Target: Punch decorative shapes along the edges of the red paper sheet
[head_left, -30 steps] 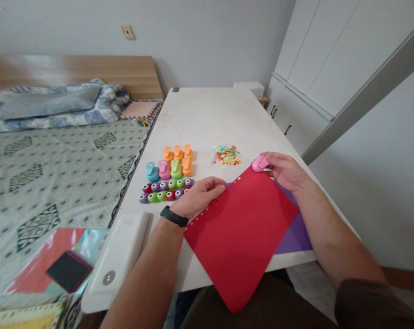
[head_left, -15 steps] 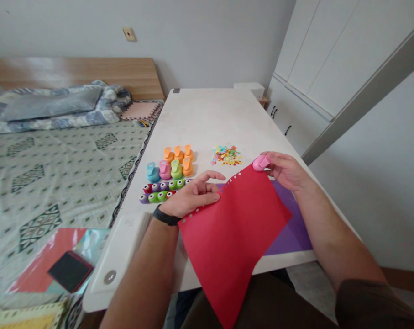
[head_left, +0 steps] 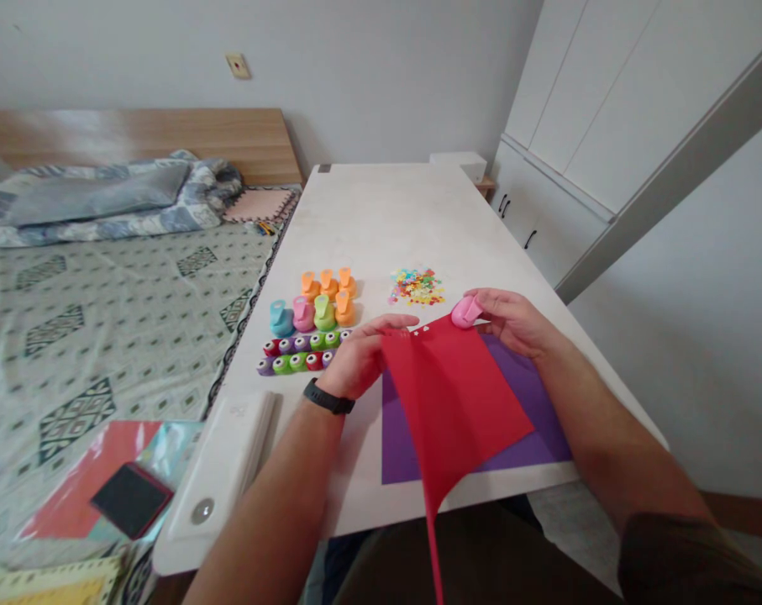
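Observation:
A sheet of red paper (head_left: 462, 395) hangs bent between my hands, small shaped holes along its upper edge. My left hand (head_left: 371, 349) pinches that edge at its left part, the paper folding down below the fingers. My right hand (head_left: 512, 319) grips a pink craft punch (head_left: 466, 312), which sits on the paper's upper right corner area. Purple paper (head_left: 402, 449) lies flat on the table under the red sheet. Beyond my hands is a pile of colourful paper cut-outs (head_left: 417, 286).
Left of my hands stand orange craft punches (head_left: 344, 309), with blue, pink and green ones, and rows of small punches (head_left: 298, 361). A white, long device (head_left: 217, 487) lies at the table's left edge. A bed (head_left: 134, 336) adjoins the table (head_left: 381, 218); a dark flat pad (head_left: 132, 499) lies there.
My left hand has shifted right along the red paper's edge, folding its left side down. The pink craft punch and my right hand have moved slightly left and down. More purple paper shows.

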`<state>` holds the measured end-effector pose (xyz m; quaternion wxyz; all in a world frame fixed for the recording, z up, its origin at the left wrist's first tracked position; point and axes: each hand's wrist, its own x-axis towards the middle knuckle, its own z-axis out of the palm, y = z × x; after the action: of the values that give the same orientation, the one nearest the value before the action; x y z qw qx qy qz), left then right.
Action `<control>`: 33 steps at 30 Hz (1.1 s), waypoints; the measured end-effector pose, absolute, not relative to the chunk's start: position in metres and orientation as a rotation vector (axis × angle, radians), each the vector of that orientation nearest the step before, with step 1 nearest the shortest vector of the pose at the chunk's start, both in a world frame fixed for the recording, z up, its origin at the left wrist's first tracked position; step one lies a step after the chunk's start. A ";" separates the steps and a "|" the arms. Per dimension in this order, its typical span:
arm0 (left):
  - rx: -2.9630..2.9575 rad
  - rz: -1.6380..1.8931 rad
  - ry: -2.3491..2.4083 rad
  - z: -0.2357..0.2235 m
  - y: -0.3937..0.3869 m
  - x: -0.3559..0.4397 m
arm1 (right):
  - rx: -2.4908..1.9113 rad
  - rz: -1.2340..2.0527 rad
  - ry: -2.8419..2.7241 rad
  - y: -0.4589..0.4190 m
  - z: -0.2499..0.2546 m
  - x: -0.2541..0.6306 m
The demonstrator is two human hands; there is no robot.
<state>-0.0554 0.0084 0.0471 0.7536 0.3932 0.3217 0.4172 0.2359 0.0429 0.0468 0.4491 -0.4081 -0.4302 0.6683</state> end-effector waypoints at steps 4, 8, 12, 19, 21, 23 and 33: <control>1.113 0.913 0.832 0.025 0.015 -0.046 | -1.016 1.658 -1.076 0.042 0.046 0.233; 1.328 0.893 0.964 0.026 0.015 -0.050 | -1.010 1.666 -1.074 0.042 0.046 0.234; 1.431 0.890 0.980 0.034 0.015 -0.054 | -1.024 1.659 -1.068 0.042 0.046 0.235; 1.381 0.840 0.926 0.030 0.015 -0.053 | -1.031 1.656 -1.063 0.043 0.047 0.235; 1.349 0.799 0.903 0.031 0.014 -0.052 | -1.027 1.652 -1.062 0.043 0.046 0.235; 1.298 0.742 0.864 0.032 0.013 -0.052 | -1.027 1.651 -1.065 0.044 0.045 0.235; 1.356 0.778 0.834 0.033 0.020 -0.058 | -1.028 1.656 -1.063 0.044 0.045 0.235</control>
<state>-0.0584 0.0204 0.0334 0.6323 0.5928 0.3647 0.3401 0.2349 0.0436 0.0446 0.4447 -0.4146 -0.4287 0.6682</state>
